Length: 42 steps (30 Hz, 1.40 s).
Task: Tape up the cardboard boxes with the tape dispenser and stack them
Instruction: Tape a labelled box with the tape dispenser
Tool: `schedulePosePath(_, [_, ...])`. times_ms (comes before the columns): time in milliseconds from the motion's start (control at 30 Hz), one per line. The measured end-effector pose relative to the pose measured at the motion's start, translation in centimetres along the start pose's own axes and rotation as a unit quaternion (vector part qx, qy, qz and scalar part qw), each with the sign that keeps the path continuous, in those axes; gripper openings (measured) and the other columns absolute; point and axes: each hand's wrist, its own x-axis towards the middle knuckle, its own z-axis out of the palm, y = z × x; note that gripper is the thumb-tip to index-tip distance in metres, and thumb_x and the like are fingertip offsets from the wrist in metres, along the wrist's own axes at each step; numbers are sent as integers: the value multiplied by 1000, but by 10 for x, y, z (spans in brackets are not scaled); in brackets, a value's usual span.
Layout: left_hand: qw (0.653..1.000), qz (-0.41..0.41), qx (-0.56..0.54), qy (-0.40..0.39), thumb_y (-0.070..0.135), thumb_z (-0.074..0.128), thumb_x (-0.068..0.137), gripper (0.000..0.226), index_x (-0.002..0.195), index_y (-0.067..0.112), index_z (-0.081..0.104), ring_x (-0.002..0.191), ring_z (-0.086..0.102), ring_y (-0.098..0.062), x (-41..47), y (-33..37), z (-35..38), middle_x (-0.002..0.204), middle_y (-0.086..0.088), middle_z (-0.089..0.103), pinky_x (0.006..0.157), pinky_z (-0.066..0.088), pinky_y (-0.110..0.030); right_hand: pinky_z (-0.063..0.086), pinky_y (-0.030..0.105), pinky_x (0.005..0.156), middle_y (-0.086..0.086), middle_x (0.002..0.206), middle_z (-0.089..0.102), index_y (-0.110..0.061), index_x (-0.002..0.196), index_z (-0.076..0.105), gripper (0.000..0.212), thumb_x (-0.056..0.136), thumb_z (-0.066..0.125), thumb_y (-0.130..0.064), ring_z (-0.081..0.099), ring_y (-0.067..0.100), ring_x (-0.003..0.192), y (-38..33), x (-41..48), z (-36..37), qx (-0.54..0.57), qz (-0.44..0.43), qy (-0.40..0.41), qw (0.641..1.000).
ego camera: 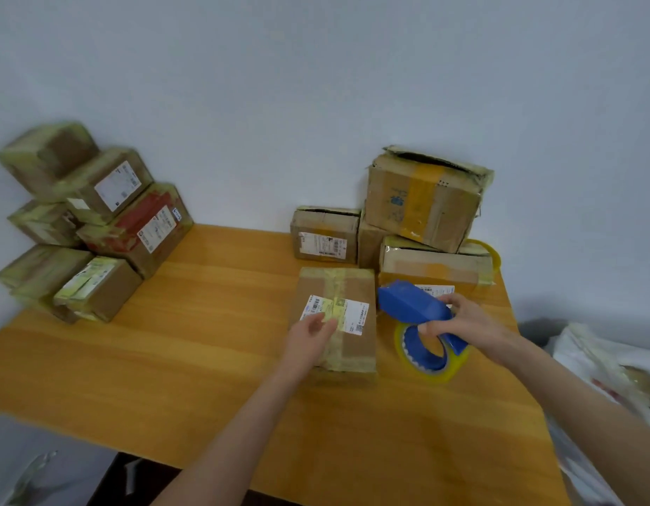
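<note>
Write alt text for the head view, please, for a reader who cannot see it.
The left hand rests on a taped box on a wooden table while the right hand holds a blue tape dispenser. Taped boxes are stacked at left; more boxes wait behind.

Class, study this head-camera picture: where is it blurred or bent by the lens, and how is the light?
Head view: even, soft light, no hard glare; the table edges bow from wide-angle distortion; the stacked boxes at far left are smeared and soft; the labelled box under the left hand is sharper, though its print stays unreadable.
</note>
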Motion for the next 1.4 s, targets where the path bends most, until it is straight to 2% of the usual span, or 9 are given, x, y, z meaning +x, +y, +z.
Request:
schedulePosePath(100, [963, -111, -234, -71, 55, 54, 89, 60, 132, 12, 50, 105, 62, -19, -2, 29, -3, 123, -4, 61, 85, 55, -34, 49, 18, 65, 1, 111, 61, -30, 120, 49, 65, 69, 83, -10, 65, 14, 90, -18, -14, 0, -30, -74, -55, 995])
schedulePosePath(267, [938, -150, -293, -112, 58, 56, 87, 52, 112, 12, 60, 93, 68, -20, -7, 42, -9, 98, -3, 73, 82, 55, -34, 47, 10, 64, -5, 115, 55, -30, 125, 46, 76, 55, 75, -28, 60, 4, 96, -37, -27, 16, -107, -147, -105, 978])
schedulePosePath(400, [938, -136, -302, -105, 25, 64, 91, 24, 104, 5, 64, 69, 61, -12, -8, 32, -16, 67, 2, 67, 63, 51, -26, 49, 14, 68, -5, 112, 55, -32, 117, 48, 67, 56, 75, -29, 60, 8, 97, -37, -25, 20, -139, -173, -129, 966])
schedulePosePath(467, [949, -115, -283, -80, 15, 64, 91, 11, 95, 5, 67, 59, 56, -9, -9, 27, -21, 60, 3, 64, 58, 50, -23, 48, 13, 66, -7, 111, 54, -32, 116, 47, 66, 57, 77, -29, 59, 9, 98, -36, -23, 21, -158, -180, -134, 962])
schedulePosePath(567, [970, -82, -227, -38, 14, 64, 91, 11, 85, 7, 68, 52, 53, -8, -9, 24, -24, 54, 5, 63, 54, 48, -21, 51, 18, 70, -10, 112, 54, -33, 117, 46, 66, 60, 80, -32, 58, 10, 100, -34, -18, 23, -201, -196, -129, 951])
schedulePosePath(767, [983, -65, -174, 12, 14, 60, 94, 18, 77, 8, 65, 57, 53, -11, -6, 16, -24, 66, -3, 61, 51, 48, -18, 55, 34, 83, -16, 110, 54, -41, 120, 43, 68, 59, 70, -53, 58, 10, 100, -39, -14, 33, -298, -252, -85, 917])
schedulePosePath(933, [984, -85, -149, 54, 15, 65, 91, 17, 75, 9, 63, 55, 52, -9, -7, -11, -54, 65, 0, 58, 45, 46, -14, 49, 19, 74, -24, 104, 49, -45, 119, 39, 65, 61, 68, -50, 56, 4, 93, -30, -19, 18, -304, -234, -93, 919])
schedulePosePath(1067, [981, -113, -111, 109, 16, 64, 92, 21, 73, 6, 63, 62, 49, -14, -7, -51, -89, 69, -5, 58, 44, 47, -16, 45, 15, 67, -18, 102, 56, -44, 112, 46, 57, 59, 68, -47, 59, 3, 89, -3, -23, -9, -312, -183, -105, 926])
schedulePosePath(1400, [986, -103, -9, 133, 14, 66, 89, 16, 74, 7, 65, 54, 51, -11, 6, -79, -64, 63, -2, 61, 40, 45, -16, 48, 24, 76, -13, 107, 57, -43, 118, 40, 61, 73, 79, -28, 58, 6, 91, 36, -6, -11, -350, -148, -111, 918])
